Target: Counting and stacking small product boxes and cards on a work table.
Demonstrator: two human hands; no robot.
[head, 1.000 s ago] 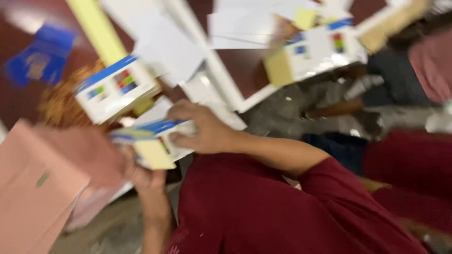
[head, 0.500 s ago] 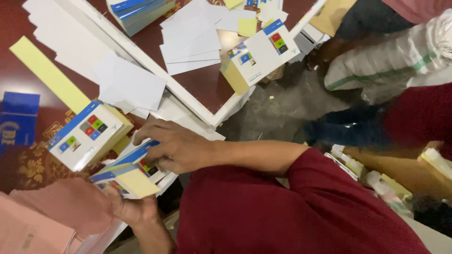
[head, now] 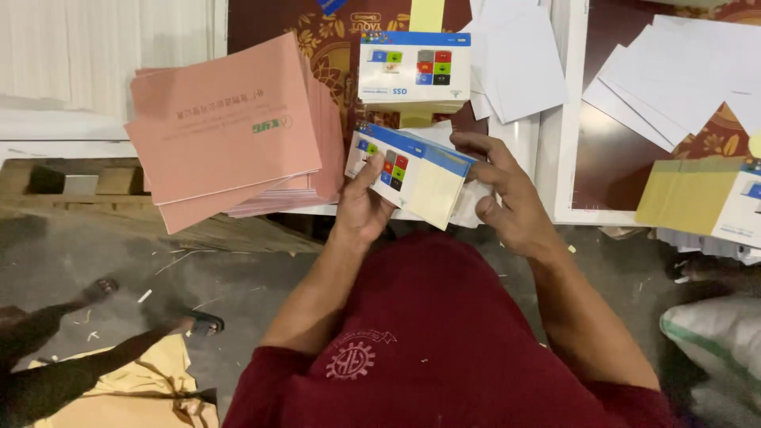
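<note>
Far left, bottom: someone else's dark legs in sandals (head: 198, 322) on grey concrete floor (head: 95, 254), a tan paper sheet (head: 151, 392) beside them. Above that, a fanned stack of pink printed paper sheets (head: 230, 131) lies on the edge of the low white-framed table (head: 555, 158), overhanging toward the floor.

Left hand (head: 363, 208): fingers curled, thumb up across the printed face, gripping the left end of a small flat white cardboard box with blue top band and coloured squares (head: 412, 170). The box sits tilted, held in the air between both hands, just in front of the table edge and over the person's dark red shirt (head: 428, 341). Its pale yellow blank panel faces the camera on the right part.

Just above the held box, a second identical white-and-blue carton (head: 414, 70) stands on the dark patterned tabletop, near but apart from the held one.

Right hand (head: 511, 202): partly closed, fingertips pinching the box's upper right edge, palm wrapped behind that end.

Right of the hands: loose white paper sheets (head: 674, 75) scattered on the table. Far right edge: a flattened yellowish cardboard carton blank (head: 690, 194), and below it a white woven sack (head: 713, 333) on the floor.
</note>
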